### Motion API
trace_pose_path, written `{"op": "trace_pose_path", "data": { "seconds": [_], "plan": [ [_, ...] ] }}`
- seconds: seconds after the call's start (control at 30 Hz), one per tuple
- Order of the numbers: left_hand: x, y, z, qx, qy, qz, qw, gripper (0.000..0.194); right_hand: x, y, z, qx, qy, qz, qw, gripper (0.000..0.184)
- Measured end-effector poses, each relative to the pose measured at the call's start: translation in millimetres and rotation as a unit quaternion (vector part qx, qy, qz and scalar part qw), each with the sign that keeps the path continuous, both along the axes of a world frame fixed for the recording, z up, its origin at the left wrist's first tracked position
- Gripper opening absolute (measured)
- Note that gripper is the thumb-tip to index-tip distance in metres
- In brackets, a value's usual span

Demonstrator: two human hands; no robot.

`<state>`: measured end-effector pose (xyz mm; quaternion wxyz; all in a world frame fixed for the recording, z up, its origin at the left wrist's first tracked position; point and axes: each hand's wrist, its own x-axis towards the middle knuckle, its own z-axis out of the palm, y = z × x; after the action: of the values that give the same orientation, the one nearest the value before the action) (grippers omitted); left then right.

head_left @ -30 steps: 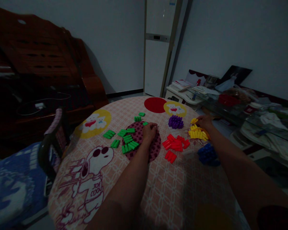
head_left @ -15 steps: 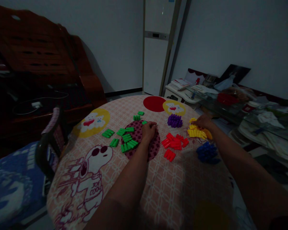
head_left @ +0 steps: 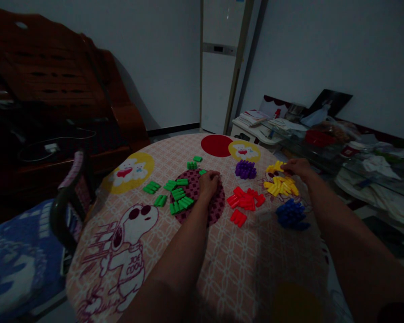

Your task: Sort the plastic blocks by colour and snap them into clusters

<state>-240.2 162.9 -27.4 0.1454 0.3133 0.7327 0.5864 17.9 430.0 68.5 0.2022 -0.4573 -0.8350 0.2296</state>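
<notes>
My left hand (head_left: 209, 183) rests on the dark round patch of the tablecloth with its fingers curled together. Whatever it may hold is hidden, and a small green plastic block (head_left: 202, 172) lies just beyond it. At the far right, my right hand (head_left: 298, 168) has its fingertips closed at the edge of a small group of yellow plastic blocks (head_left: 275, 167). Nearer to me lies a larger pile of yellow blocks (head_left: 281, 185). Several green ridged blocks (head_left: 178, 194) are spread left of my left hand.
Between my arms are red blocks (head_left: 245, 200) and a purple cluster (head_left: 245, 169). A blue cluster (head_left: 291, 214) sits beside my right forearm. A chair (head_left: 67, 211) stands left of the round table (head_left: 235, 269); a cluttered glass side table (head_left: 299, 139) stands right.
My right hand has moved right and slightly away from me, off the larger yellow pile, uncovering it. Some yellow blocks now lie apart at its fingertips. My left hand has stayed in place.
</notes>
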Motion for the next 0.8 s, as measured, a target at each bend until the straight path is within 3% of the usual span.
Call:
{"op": "trace_pose_path", "data": {
  "seconds": [0.13, 0.33, 0.5, 0.63, 0.8],
  "plan": [
    [-0.7, -0.1, 0.9, -0.005, 0.011, 0.004, 1.000, 0.025, -2.6, -4.4, -4.8, -0.049, 0.027, -0.031, 0.998, 0.011],
    [-1.2, -1.2, 1.9, -0.010, 0.029, 0.003, 1.000, 0.025, -8.7, -8.7, -13.1, 0.059, -0.069, -0.014, 0.996, 0.007],
    [0.3, -2.6, 3.8, -0.008, 0.024, 0.005, 1.000, 0.024, -12.5, -10.5, -21.8, 0.103, -0.096, -0.011, 0.990, 0.013],
    [0.2, -2.0, 2.4, -0.005, 0.013, 0.000, 1.000, 0.024, -11.2, -10.4, -23.3, 0.111, -0.103, -0.024, 0.988, 0.010],
    [-0.8, 0.3, -1.2, -0.001, 0.015, 0.004, 1.000, 0.025, 5.7, -0.2, -12.0, 0.114, -0.091, -0.071, 0.987, 0.010]
  ]
}}
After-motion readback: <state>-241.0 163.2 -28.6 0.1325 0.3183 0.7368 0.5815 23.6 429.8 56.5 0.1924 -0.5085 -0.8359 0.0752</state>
